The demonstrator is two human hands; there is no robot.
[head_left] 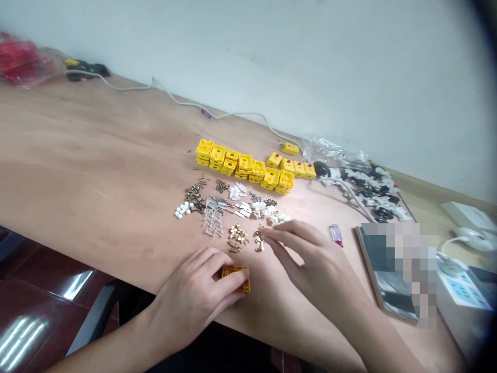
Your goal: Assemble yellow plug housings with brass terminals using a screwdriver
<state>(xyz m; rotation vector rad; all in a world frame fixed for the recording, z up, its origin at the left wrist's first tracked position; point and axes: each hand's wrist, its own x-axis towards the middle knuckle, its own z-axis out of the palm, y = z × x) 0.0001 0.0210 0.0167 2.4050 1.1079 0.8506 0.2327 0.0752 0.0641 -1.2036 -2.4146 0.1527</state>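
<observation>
My left hand (192, 295) is shut on a small yellow plastic housing (235, 278) at the table's front edge, its fingers over the top. My right hand (306, 264) reaches left, its fingertips at a small pile of brass terminals (259, 240). I cannot tell whether those fingertips hold a piece. Another brass pile (236, 237) lies just left of them. Behind these are loose screws (194, 192), white plastic pieces (262, 210), and clear plastic pieces (213, 221). Yellow housings (244, 167) stand in a cluster further back on the wooden table (97, 150).
A purple-and-clear lighter (336, 235) and a phone (384, 274), partly pixelated, lie to the right. Black-and-white connectors (373, 191) and a clear plastic bag (334, 150) sit by the wall. A white cable (217, 116) runs along the back edge. A red bag (21, 61) sits far left.
</observation>
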